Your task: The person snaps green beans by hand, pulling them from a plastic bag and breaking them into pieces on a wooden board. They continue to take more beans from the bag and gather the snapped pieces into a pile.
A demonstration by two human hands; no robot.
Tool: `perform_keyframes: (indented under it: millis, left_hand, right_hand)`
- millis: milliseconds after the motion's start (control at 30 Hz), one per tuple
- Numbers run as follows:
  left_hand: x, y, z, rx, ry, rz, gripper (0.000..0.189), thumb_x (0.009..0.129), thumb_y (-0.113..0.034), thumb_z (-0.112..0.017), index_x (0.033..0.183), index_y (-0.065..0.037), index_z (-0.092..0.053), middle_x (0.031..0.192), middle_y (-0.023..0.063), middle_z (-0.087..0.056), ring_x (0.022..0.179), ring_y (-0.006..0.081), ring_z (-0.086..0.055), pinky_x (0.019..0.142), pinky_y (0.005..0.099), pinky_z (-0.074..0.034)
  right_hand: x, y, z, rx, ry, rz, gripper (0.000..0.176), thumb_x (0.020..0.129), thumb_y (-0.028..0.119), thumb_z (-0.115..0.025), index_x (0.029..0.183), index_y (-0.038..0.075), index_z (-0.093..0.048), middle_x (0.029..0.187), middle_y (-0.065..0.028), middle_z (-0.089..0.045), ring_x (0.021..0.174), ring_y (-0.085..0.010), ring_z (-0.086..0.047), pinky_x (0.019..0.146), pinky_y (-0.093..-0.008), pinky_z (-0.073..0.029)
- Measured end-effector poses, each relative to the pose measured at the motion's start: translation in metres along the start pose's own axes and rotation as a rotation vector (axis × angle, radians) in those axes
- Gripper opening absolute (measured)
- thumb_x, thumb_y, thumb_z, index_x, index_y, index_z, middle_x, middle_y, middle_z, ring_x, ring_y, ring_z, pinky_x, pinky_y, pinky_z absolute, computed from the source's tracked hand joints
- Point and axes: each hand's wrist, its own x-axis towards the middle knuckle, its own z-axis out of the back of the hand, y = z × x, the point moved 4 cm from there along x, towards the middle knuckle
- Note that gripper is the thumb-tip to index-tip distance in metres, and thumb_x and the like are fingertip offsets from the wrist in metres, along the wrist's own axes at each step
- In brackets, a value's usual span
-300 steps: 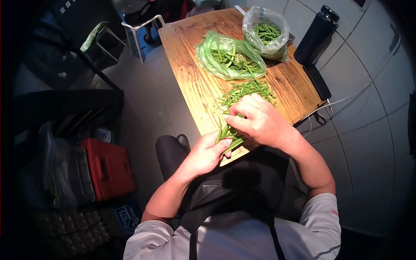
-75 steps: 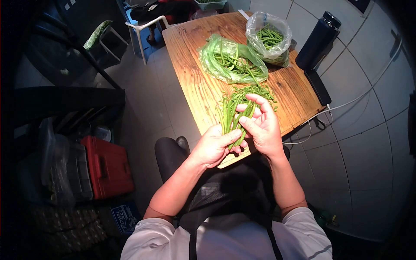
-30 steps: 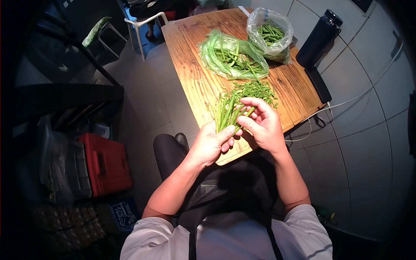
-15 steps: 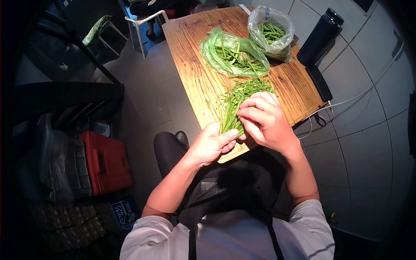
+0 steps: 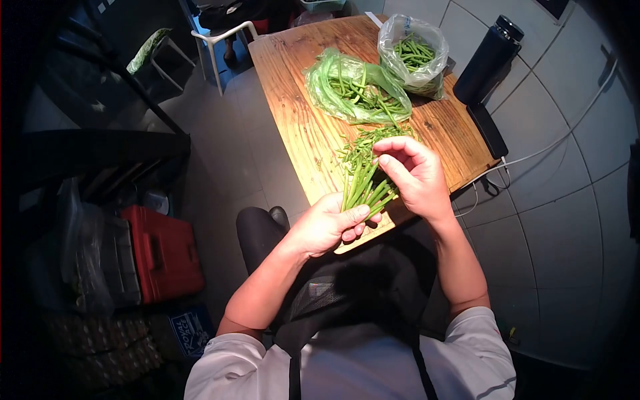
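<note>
My left hand [image 5: 327,223] is closed round the lower ends of a bunch of thin green beans [image 5: 365,187], which fan out over the table's near edge. Just above their upper right side is my right hand [image 5: 417,173], its fingers curled and the thumb and forefinger brought together; anything between them is too small to make out. Beyond the hands lies a loose heap of short green bean pieces [image 5: 363,141], partly covered by my right hand. Longer beans rest in an open green plastic bag [image 5: 320,100] behind the heap.
At the back of the wooden table [image 5: 283,80] stands a clear plastic bag [image 5: 430,77] of beans. A dark bottle [image 5: 489,60] and a black device [image 5: 488,130] with a cable are along the tiled wall. A red case [image 5: 163,253] and a white chair [image 5: 213,40] are at left.
My right hand has lifted away from the bunch, slightly up and right, its fingers curling more. The bunch in my left hand now spreads wider and tilts right. The view has shifted slightly.
</note>
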Motion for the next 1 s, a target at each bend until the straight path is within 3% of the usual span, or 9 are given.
perform_keyframes:
  millis: [67,133,267,367,500,600,700,833,1000]
  left_hand:
    - [0.002,0.004,-0.001,-0.022,0.019,0.021,0.022,0.101,-0.02,-0.059,0.109,0.0,-0.063,0.09,0.0034,-0.065,0.058,0.0044,-0.046,0.053,0.019,-0.04]
    - [0.006,0.011,0.003,-0.045,0.054,0.059,0.026,0.099,-0.022,-0.063,0.112,0.0,-0.062,0.099,0.0069,-0.067,0.06,0.0055,-0.048,0.055,0.0198,-0.041]
    - [0.006,0.017,0.003,-0.066,0.074,0.101,0.024,0.1,-0.022,-0.062,0.112,-0.001,-0.062,0.099,0.0064,-0.066,0.062,0.0052,-0.048,0.053,0.0191,-0.04]
    - [0.007,0.021,0.006,-0.038,0.047,0.119,0.024,0.1,-0.021,-0.061,0.112,-0.001,-0.061,0.096,0.0051,-0.064,0.062,0.0047,-0.047,0.051,0.0187,-0.039]
    - [0.004,0.011,0.004,-0.053,0.002,0.081,0.024,0.101,-0.021,-0.06,0.112,0.0,-0.061,0.091,0.0051,-0.061,0.061,0.0047,-0.043,0.052,0.0183,-0.038]
    - [0.004,0.012,0.013,-0.064,0.035,0.113,0.025,0.101,-0.021,-0.06,0.114,0.0,-0.06,0.092,0.0063,-0.062,0.061,0.0048,-0.044,0.052,0.0183,-0.038]
    - [0.004,0.007,0.011,-0.114,0.01,0.095,0.025,0.099,-0.018,-0.062,0.115,0.0,-0.06,0.097,0.0096,-0.065,0.062,0.0049,-0.045,0.051,0.0184,-0.039]
    - [0.003,0.005,0.008,-0.079,-0.004,0.116,0.022,0.099,-0.016,-0.062,0.113,0.0,-0.061,0.098,0.0101,-0.066,0.061,0.0047,-0.046,0.05,0.0184,-0.039]
    - [0.004,0.005,0.011,-0.013,-0.002,0.118,0.02,0.099,-0.015,-0.062,0.111,0.001,-0.062,0.094,0.0085,-0.067,0.059,0.0044,-0.046,0.051,0.0183,-0.039]
  right_hand:
    - [0.001,0.006,0.0,-0.209,0.009,0.099,0.023,0.09,-0.001,-0.065,0.113,-0.001,-0.065,0.094,-0.0062,-0.071,0.086,-0.0108,-0.067,0.079,-0.0262,-0.055]
    - [0.001,0.012,-0.002,-0.285,0.016,0.123,0.023,0.088,-0.001,-0.067,0.111,-0.001,-0.064,0.093,-0.0069,-0.072,0.085,-0.0126,-0.069,0.078,-0.0271,-0.056]
    - [0.004,0.009,-0.004,-0.32,0.019,0.175,0.026,0.085,-0.001,-0.069,0.11,-0.001,-0.063,0.093,-0.0084,-0.072,0.084,-0.0162,-0.072,0.076,-0.0281,-0.057]
    - [0.004,0.008,-0.004,-0.265,0.066,0.028,0.028,0.087,-0.003,-0.069,0.113,-0.001,-0.061,0.105,-0.006,-0.067,0.091,-0.0122,-0.065,0.084,-0.0273,-0.053]
    - [0.001,0.018,0.002,-0.375,-0.082,0.213,0.032,0.084,0.002,-0.073,0.114,0.0,-0.062,0.107,-0.0071,-0.067,0.1,-0.0147,-0.061,0.087,-0.0312,-0.05]
    - [0.0,0.034,0.007,-0.417,0.012,0.401,0.012,0.081,0.005,-0.074,0.092,0.002,-0.07,0.095,-0.0094,-0.069,0.089,-0.0223,-0.066,0.079,-0.0327,-0.051]
    - [-0.001,0.037,0.003,-0.587,0.216,0.383,0.008,0.081,0.007,-0.071,0.087,0.002,-0.071,0.091,-0.0097,-0.07,0.085,-0.0262,-0.066,0.078,-0.0373,-0.051]
    - [-0.004,0.022,-0.006,-0.738,0.304,0.388,0.013,0.081,0.011,-0.066,0.088,0.003,-0.071,0.087,-0.0114,-0.069,0.084,-0.0317,-0.065,0.079,-0.0432,-0.049]
    - [-0.003,0.022,-0.015,-0.759,0.461,0.385,0.013,0.077,0.012,-0.068,0.086,0.003,-0.07,0.076,-0.0109,-0.062,0.08,-0.0316,-0.062,0.076,-0.0419,-0.047]
